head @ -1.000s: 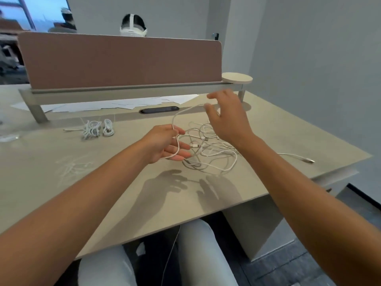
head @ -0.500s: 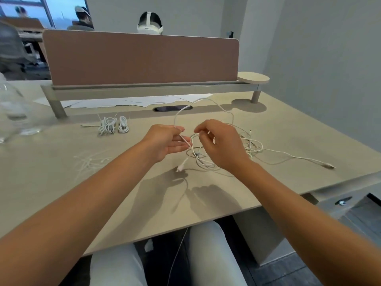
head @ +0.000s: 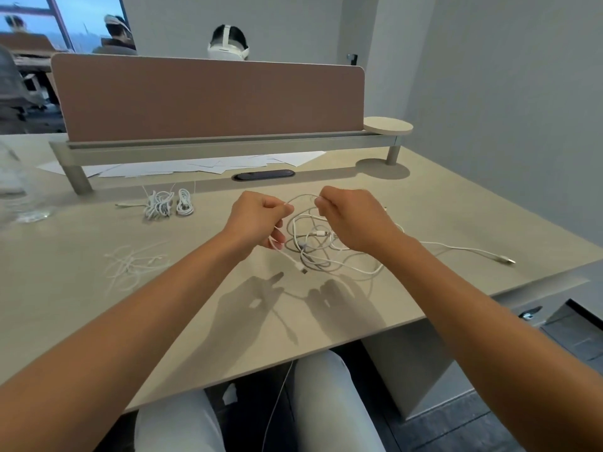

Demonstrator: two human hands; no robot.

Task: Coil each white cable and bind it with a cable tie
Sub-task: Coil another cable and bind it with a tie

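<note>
We're pinching one cable [head: 301, 198] between left hand [head: 257, 220] and right hand [head: 350, 220], just above the tangle [head: 321, 246] on the desk [head: 456, 203]; pulling now risks dragging others and knotting.

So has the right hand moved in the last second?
Yes. The right hand was raised near the black slot in the desk; it has come back toward the person and now pinches the cable close to the left hand.
</note>
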